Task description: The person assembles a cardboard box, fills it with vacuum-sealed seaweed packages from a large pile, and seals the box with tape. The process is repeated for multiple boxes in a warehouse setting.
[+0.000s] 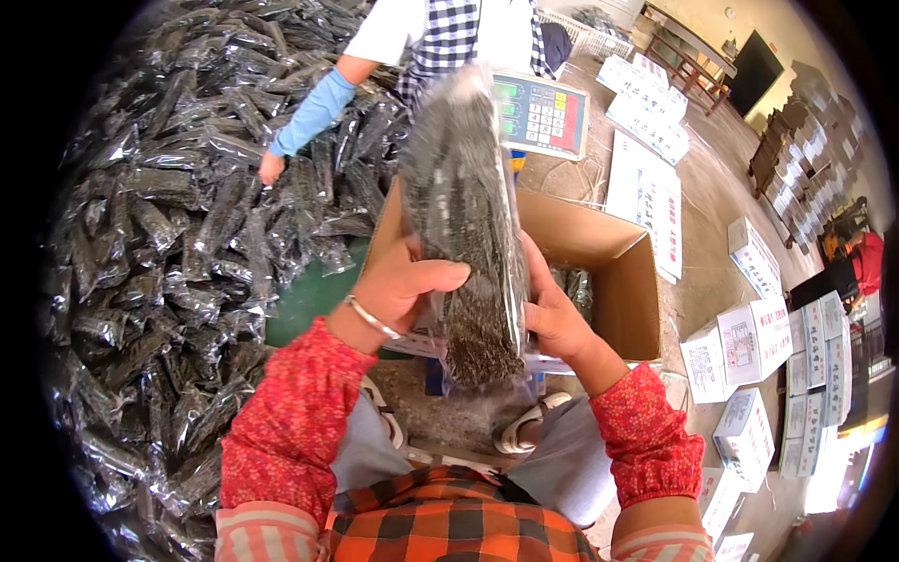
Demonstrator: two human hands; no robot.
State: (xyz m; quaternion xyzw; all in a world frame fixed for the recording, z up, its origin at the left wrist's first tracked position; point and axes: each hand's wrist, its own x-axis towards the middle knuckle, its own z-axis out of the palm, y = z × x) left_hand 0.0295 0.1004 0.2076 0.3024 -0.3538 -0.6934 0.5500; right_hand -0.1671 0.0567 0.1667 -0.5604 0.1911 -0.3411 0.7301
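Note:
A clear plastic bag of dark dried strands (470, 232) is held upright between my two hands, above an open cardboard box (625, 295). My left hand (404, 284) grips its left side, the thumb lying across the front; a light bangle circles that wrist. On the bag's right edge my right hand (558, 312) is closed, its fingers partly hidden behind the bag. Inside the box, part of another such bag (577, 288) shows. A large heap of similar bags (175, 232) covers the left side, over a green surface (316, 298).
Beyond the box stands a digital scale's keypad panel (544, 116). A co-worker's hand (271, 168) with a blue sleeve touches the heap. Flat white cartons (642, 197) lie right of the box; closed printed cartons (755, 341) stand farther right. Another person in red (869, 263) is at far right.

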